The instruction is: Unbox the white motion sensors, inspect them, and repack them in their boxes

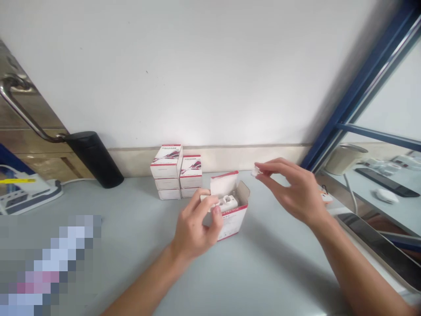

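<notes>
An open cardboard box (234,221), white with red edges and the word "DETECTOR" on it, stands on the desk with its flaps up. White plastic parts (230,202) show inside its mouth. My left hand (199,224) is closed on the box's left side, its fingertips at the rim near those parts. Right of the box and above the desk, my right hand (289,186) pinches a small white piece (255,170) between thumb and fingertips. The piece is too small to name. Its far end points toward the box, apart from it.
Several closed white-and-red boxes (169,171) are stacked against the wall behind my left hand. A black cylinder (95,160) leans farther left, near a power strip (31,197). On the right, a long device with a dark panel (378,245) lies before a blue-framed mirror (362,127). The lower left is pixelated.
</notes>
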Motion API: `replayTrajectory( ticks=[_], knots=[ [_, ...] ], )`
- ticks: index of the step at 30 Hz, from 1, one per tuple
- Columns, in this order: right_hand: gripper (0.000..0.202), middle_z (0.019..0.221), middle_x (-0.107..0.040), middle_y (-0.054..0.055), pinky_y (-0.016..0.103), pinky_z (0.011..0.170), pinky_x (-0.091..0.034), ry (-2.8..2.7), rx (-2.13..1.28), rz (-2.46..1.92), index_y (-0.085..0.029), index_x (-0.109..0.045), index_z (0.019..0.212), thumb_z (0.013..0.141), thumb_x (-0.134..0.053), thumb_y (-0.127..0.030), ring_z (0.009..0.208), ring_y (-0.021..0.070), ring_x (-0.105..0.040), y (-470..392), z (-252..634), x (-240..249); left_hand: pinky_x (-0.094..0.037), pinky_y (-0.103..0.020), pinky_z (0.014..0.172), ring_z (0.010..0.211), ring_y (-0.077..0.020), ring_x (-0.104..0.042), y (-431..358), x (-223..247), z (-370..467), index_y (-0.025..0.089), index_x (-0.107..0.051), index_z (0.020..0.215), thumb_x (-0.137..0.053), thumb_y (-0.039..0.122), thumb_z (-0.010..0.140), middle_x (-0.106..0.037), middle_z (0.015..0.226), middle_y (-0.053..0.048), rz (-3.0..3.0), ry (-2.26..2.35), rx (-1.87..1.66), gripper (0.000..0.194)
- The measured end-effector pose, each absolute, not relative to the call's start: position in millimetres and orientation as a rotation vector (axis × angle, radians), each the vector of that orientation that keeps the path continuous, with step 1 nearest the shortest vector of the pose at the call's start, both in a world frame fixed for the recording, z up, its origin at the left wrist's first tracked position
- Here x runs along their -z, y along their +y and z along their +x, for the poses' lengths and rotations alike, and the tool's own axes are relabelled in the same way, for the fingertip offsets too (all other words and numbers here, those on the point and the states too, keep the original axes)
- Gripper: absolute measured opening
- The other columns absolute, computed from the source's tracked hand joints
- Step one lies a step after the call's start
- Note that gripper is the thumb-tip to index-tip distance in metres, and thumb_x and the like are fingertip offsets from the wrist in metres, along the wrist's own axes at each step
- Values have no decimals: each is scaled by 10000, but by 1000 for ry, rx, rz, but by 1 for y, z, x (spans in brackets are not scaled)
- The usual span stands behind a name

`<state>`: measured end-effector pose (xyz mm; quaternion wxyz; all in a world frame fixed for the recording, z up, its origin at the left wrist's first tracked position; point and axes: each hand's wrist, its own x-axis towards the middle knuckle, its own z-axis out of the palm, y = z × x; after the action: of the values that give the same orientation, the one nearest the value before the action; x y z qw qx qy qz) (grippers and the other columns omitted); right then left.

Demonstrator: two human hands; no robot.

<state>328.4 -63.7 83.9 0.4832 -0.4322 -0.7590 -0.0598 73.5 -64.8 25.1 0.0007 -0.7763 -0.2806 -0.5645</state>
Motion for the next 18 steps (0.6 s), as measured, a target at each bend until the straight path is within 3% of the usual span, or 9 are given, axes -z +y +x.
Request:
replayTrajectory(
  ticks=[2,6,9,14,18],
  knots=[
    [260,1013,-764,36,325,786,-595,-1930,290,-884,-274,-735,1185,964,-701,-141,849,182,-725,-83,318,-92,-495,-242,586,758,-145,-611,-70,-26,77,216,-578,1015,-525,105,953,-592,905,-39,-2405,-870,1730,138],
    [435,1064,-739,60,318,753,-571,-2198,440,-820,-221,-709,1186,925,-529,77,873,171,-698,-100,313,-89,-475,-239,531,668,-122,-593,-77,-29,81,211,-567,1044,-541,113,936,-592,953,-53,-2334,-881,1661,148],
    [447,1056,-730,66,364,735,-543,-2253,449,-910,-223,-701,1162,916,-485,81,883,202,-670,-99,316,-88,-460,-242,501,620,-115,-583,-80,-29,84,209,-565,1045,-557,125,928,-594,955,-57,-2310,-891,1617,144],
    [304,995,-737,41,384,754,-522,-2196,402,-902,-252,-695,1142,958,-601,-29,822,196,-643,-96,315,-88,-486,-246,519,644,-132,-614,-84,-31,86,208,-563,1054,-564,135,926,-611,943,-62,-2303,-908,1588,148],
    [334,983,-732,32,368,749,-508,-2203,382,-913,-237,-691,1081,955,-548,37,806,178,-623,-95,315,-87,-492,-242,523,666,-138,-635,-85,-33,88,211,-564,1042,-561,143,925,-616,936,-59,-2304,-914,1573,135]
  ],
)
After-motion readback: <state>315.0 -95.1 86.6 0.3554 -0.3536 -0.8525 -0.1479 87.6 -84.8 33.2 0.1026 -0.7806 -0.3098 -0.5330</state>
